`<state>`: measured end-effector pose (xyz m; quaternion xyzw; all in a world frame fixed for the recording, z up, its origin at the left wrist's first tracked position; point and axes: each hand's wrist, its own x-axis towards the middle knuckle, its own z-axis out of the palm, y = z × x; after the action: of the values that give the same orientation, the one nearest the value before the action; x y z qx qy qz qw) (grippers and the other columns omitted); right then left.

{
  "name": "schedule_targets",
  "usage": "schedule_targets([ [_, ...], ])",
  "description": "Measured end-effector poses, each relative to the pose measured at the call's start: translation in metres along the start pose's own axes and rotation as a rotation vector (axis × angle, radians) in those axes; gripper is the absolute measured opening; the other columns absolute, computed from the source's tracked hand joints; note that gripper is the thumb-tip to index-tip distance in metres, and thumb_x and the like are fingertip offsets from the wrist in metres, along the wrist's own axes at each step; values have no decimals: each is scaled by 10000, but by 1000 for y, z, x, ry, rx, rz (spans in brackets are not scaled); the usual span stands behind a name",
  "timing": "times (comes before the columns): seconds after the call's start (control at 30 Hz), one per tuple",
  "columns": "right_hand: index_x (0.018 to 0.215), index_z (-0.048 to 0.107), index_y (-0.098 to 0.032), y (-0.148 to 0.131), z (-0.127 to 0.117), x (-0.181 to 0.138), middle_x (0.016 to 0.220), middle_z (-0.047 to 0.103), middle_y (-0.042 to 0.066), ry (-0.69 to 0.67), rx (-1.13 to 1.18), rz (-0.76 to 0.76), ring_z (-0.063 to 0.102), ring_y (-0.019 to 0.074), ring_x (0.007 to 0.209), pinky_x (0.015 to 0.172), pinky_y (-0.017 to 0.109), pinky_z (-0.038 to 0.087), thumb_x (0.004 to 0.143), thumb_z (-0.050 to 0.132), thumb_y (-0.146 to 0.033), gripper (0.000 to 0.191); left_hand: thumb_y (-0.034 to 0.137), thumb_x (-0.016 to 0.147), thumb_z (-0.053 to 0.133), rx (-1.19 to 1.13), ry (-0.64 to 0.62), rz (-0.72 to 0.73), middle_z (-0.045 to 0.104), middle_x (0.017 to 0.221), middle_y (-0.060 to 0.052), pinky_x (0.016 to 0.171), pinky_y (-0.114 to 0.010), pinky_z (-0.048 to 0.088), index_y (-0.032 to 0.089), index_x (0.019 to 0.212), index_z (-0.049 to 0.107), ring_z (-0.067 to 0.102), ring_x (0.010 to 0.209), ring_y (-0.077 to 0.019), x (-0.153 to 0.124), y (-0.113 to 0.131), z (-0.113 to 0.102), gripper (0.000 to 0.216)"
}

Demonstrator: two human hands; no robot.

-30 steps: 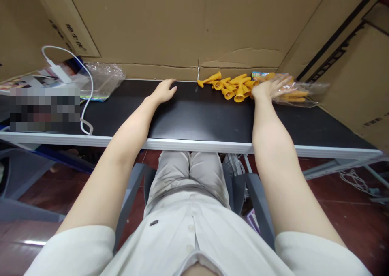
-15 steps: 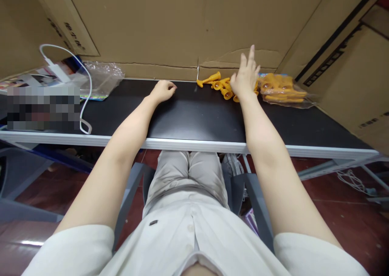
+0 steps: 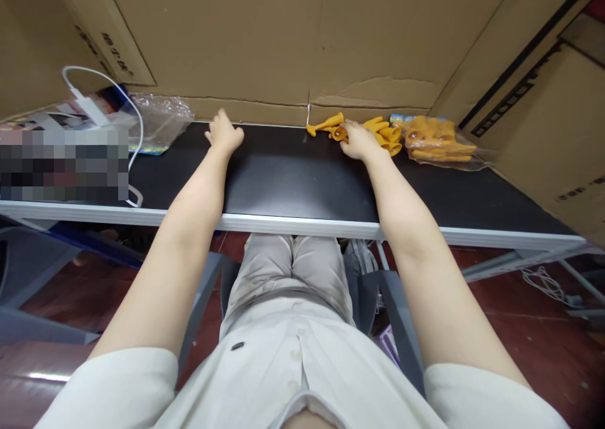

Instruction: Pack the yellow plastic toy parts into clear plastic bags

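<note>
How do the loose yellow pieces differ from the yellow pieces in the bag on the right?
The loose yellow pieces lie bare on the black table, scattered; the bagged pieces sit bunched inside clear plastic. The right hand rests on the loose ones; nothing touches the bagged ones. The loose ones lie nearer the middle, the bagged ones further right. Both look like the same yellow trumpet-shaped parts.

We see bare black table (image 3: pixel 293 177) between our left hand (image 3: pixel 223 134) and right hand (image 3: pixel 358 142). Loose orange pieces (image 3: pixel 385 136), a filled bag (image 3: pixel 439 142) and the cardboard wall (image 3: pixel 265 45) block the far right.
</note>
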<state>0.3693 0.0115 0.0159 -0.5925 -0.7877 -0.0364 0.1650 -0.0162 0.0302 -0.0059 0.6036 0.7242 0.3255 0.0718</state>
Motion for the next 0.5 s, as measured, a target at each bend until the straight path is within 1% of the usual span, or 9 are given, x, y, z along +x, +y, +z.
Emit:
schedule_targets([
  [0.07, 1671, 517, -135, -1, 0, -1, 1766, 484, 174, -5, -19, 6, 471, 427, 1628, 1335, 685, 391, 887, 603, -167, 789, 605, 822, 664, -48, 62, -83, 382, 1815, -216, 1304, -912, 115, 277, 1658, 513, 151, 1738, -519, 5, -15, -3, 911],
  [0.1, 1667, 523, -139, -2, 0, -2, 1756, 500, 169, -5, -26, 8, 487, 427, 1616, 1330, 678, 399, 887, 598, -167, 785, 652, 792, 672, -97, 111, -101, 350, 1832, -214, 1276, -926, 99, 281, 1623, 554, 85, 1746, -525, 9, -24, -4, 917],
  [0.17, 1662, 532, -144, -5, -2, -4, 1734, 530, 166, -8, -41, 17, 513, 427, 1595, 1322, 667, 412, 890, 590, -175, 774, 759, 760, 649, -150, 184, -143, 298, 1863, -194, 1236, -891, 115, 266, 1566, 609, -52, 1753, -498, 15, -41, -4, 946],
  [0.2, 1662, 531, -129, -7, -3, -4, 1724, 539, 178, -14, -49, 24, 519, 428, 1589, 1322, 657, 415, 893, 589, -178, 772, 803, 758, 617, -111, 193, -197, 235, 1879, -212, 1211, -874, 109, 192, 1576, 592, -99, 1742, -503, 17, -48, -4, 1022],
  [0.27, 1673, 513, -83, -9, -5, -6, 1711, 545, 211, -33, -66, 40, 523, 429, 1587, 1331, 631, 412, 906, 588, -180, 777, 827, 788, 552, 39, 148, -330, 64, 1874, -295, 1182, -844, 60, 0, 1618, 482, -144, 1712, -528, 18, -57, -5, 1174],
  [0.33, 1695, 484, -68, -9, -5, -6, 1710, 542, 221, -47, -62, 51, 517, 419, 1598, 1349, 607, 398, 926, 593, -180, 785, 747, 834, 543, 179, 72, -432, -73, 1830, -366, 1210, -824, -25, -151, 1648, 321, -158, 1703, -527, 13, -59, -8, 1232],
  [0.37, 1705, 476, -79, -8, -5, -5, 1712, 541, 215, -50, -53, 54, 513, 412, 1604, 1357, 600, 390, 937, 597, -182, 784, 678, 850, 559, 208, 43, -460, -103, 1823, -367, 1238, -808, -74, -179, 1658, 267, -171, 1709, -508, 10, -57, -10, 1214],
  [0.43, 1713, 475, -105, -6, -3, -4, 1711, 548, 201, -48, -37, 53, 514, 402, 1608, 1362, 595, 388, 950, 611, -182, 779, 538, 878, 582, 201, 18, -489, -102, 1838, -333, 1274, -788, -157, -183, 1676, 221, -188, 1728, -456, 0, -48, -15, 1135],
  [0.5, 1706, 489, -104, -3, -1, -3, 1699, 561, 208, -37, -31, 45, 531, 409, 1595, 1349, 602, 410, 946, 626, -172, 775, 442, 944, 550, 194, 14, -518, -56, 1861, -302, 1301, -791, -150, -162, 1688, 244, -155, 1750, -418, -11, -37, -21, 1006],
])
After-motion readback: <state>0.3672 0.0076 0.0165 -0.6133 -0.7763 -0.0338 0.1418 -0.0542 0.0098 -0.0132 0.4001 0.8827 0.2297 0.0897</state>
